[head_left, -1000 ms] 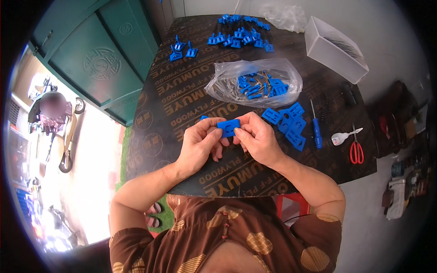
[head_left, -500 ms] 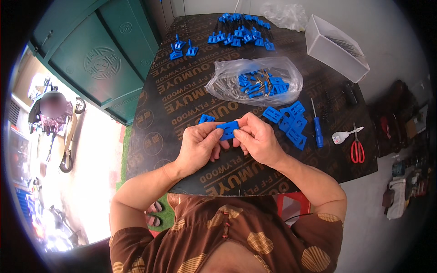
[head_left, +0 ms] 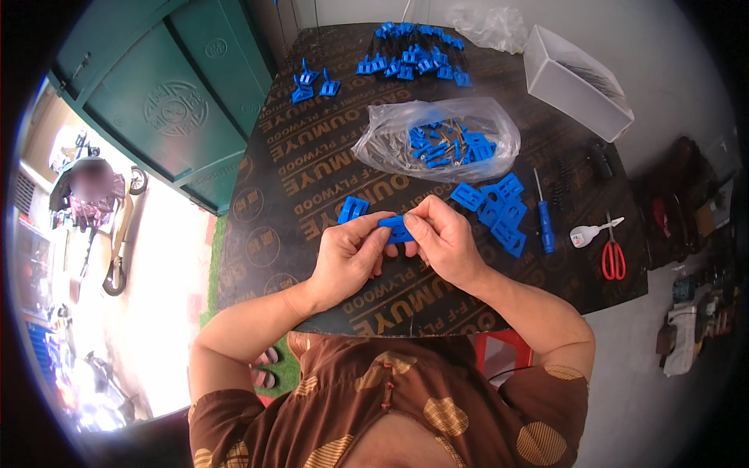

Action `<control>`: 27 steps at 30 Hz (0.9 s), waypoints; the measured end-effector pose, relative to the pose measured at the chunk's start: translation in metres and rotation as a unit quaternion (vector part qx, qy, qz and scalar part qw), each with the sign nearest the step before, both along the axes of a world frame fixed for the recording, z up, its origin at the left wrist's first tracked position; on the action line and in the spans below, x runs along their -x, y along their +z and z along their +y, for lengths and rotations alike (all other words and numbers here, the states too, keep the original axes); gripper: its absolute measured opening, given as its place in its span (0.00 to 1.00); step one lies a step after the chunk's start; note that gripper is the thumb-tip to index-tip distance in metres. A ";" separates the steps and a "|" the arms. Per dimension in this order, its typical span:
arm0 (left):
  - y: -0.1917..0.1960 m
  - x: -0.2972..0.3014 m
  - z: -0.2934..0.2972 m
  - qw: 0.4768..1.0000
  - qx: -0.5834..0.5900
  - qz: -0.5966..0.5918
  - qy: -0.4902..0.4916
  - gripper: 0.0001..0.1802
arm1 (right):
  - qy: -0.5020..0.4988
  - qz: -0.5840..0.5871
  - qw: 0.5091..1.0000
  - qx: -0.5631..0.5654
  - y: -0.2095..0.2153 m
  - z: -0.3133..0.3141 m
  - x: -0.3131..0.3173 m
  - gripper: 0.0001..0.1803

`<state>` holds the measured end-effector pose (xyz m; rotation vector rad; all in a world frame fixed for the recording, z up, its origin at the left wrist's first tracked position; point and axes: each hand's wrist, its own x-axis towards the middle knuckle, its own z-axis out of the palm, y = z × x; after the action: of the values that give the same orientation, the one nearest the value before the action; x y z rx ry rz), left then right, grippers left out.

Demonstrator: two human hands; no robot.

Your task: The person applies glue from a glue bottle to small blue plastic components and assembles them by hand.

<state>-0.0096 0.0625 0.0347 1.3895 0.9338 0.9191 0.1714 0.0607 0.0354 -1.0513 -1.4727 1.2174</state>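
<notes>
A small blue plastic plate is pinched between my two hands above the near part of the dark table. My left hand grips its left end with thumb and fingers. On the right end, my right hand closes the same way, and the fingers hide part of the plate. Just beyond my left hand lies another blue plastic piece on the tabletop. Several flat blue plates with cutouts lie in a loose pile to the right of my right hand.
An open clear bag holds screws and small blue parts. Right of the pile lie a blue screwdriver, a white squeeze bottle and red-handled scissors. Blue assemblies and a white box stand at the back of the table.
The plate has tilted in my hands, showing a narrower face. My left hand has shifted slightly right and down, uncovering more of the blue piece behind it.
</notes>
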 end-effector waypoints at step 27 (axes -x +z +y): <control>0.004 0.001 0.005 0.998 0.049 -0.035 -0.037 0.15 | -0.015 -0.017 0.998 -0.057 -0.006 0.004 0.001 0.09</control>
<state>-0.0109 0.0676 0.0388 1.2928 0.8575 0.8498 0.1705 0.0647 0.0297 -1.0182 -1.5281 1.0863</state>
